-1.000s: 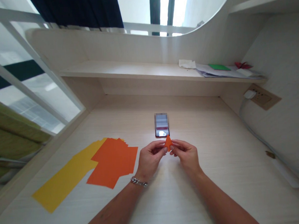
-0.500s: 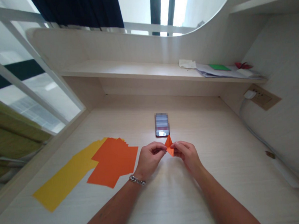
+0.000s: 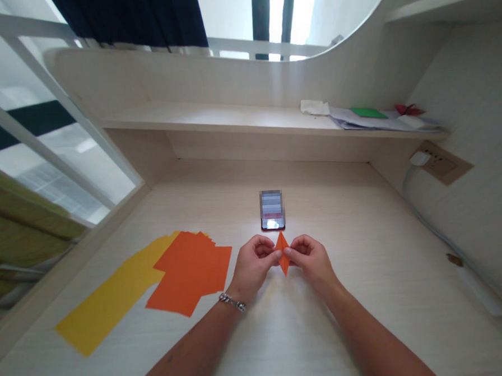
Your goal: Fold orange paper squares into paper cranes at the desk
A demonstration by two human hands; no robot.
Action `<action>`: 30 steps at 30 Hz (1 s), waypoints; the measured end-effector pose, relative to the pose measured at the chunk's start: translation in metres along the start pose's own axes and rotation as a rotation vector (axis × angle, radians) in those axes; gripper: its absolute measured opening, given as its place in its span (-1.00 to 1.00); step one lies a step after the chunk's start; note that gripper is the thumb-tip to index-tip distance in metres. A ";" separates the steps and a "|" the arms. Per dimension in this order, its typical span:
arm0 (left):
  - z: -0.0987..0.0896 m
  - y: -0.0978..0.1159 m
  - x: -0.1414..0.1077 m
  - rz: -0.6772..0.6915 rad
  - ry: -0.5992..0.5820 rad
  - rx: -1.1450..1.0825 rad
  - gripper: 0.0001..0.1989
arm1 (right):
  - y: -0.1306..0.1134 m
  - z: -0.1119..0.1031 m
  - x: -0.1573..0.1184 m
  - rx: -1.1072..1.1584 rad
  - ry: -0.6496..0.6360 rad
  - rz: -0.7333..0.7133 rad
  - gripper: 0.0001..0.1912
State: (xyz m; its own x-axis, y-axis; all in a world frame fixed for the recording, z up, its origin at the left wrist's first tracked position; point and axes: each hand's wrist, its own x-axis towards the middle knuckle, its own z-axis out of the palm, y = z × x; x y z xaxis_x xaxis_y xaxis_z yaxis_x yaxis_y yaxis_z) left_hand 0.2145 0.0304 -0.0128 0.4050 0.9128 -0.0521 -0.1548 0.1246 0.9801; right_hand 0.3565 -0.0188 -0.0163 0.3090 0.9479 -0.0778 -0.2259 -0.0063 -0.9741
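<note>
A small folded piece of orange paper (image 3: 282, 243), diamond-shaped with points at top and bottom, is held between both hands. My left hand (image 3: 255, 265) pinches its left edge with thumb and fingers, a silver chain bracelet on the wrist. On the other side, my right hand (image 3: 311, 259) pinches the right edge. A phone (image 3: 272, 209) with its screen lit lies just beyond the paper's top point. To the left, orange sheets (image 3: 192, 269) overlap a fanned stack of yellow sheets (image 3: 109, 299) on the desk (image 3: 217, 181).
A shelf (image 3: 214, 120) spans the back, bearing papers (image 3: 382, 121), a green sheet (image 3: 369, 113) and a red folded piece (image 3: 409, 109) at its right. A grey cable (image 3: 429, 220) runs from the wall socket (image 3: 445, 164) down the right side.
The orange piece has shifted slightly towards me and now shows a narrow diamond shape. Both thumbs have moved onto its near face, where the fingertips were at its sides before.
</note>
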 end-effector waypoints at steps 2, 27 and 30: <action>0.000 0.000 0.000 -0.021 0.007 -0.012 -0.72 | 0.002 0.001 0.001 0.013 0.006 -0.007 -0.72; 0.000 -0.001 -0.001 0.196 0.098 0.330 -0.81 | 0.005 0.002 0.004 0.071 -0.089 0.048 -0.67; -0.001 -0.002 0.000 0.188 0.058 0.295 -0.86 | 0.004 0.003 0.003 0.058 -0.066 0.044 -0.68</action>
State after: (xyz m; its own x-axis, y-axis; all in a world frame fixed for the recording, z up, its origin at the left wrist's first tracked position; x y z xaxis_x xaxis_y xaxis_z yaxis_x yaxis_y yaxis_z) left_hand 0.2137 0.0306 -0.0146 0.3411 0.9307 0.1321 0.0484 -0.1577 0.9863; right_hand 0.3540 -0.0151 -0.0201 0.2371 0.9659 -0.1039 -0.2915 -0.0313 -0.9560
